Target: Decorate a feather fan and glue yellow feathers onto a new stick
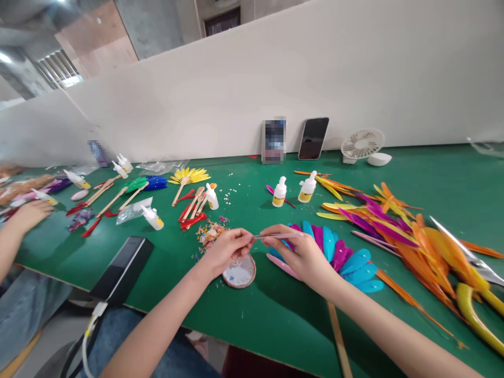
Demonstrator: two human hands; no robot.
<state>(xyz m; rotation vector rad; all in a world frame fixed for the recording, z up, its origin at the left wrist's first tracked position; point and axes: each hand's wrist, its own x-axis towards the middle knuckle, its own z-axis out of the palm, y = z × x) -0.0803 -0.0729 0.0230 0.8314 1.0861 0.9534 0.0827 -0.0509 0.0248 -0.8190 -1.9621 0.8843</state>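
My right hand (pixel 305 257) grips slim metallic-pink tweezers (pixel 281 235) between thumb and fingers, held level. Close to their tip, my left hand (pixel 226 252) is closed in a pinch; anything between its fingertips is too small to make out. Below the left fingers sits a small round dish (pixel 239 277) with tiny pale bits in it. Loose colourful confetti-like pieces (pixel 208 233) lie behind the left hand. A fan of blue and purple feathers (pixel 360 270) on a wooden stick (pixel 338 341) lies under and beyond my right hand, partly covered by it.
Two glue bottles (pixel 279 192) stand ahead. Loose orange and yellow feathers (pixel 425 252) and yellow-handled scissors (pixel 472 315) lie right. Phones (pixel 314 138) and a small fan (pixel 362 144) stand by the partition. Left are a black power bank (pixel 122 270), feather fans (pixel 189 176) and another person's hand (pixel 33 214).
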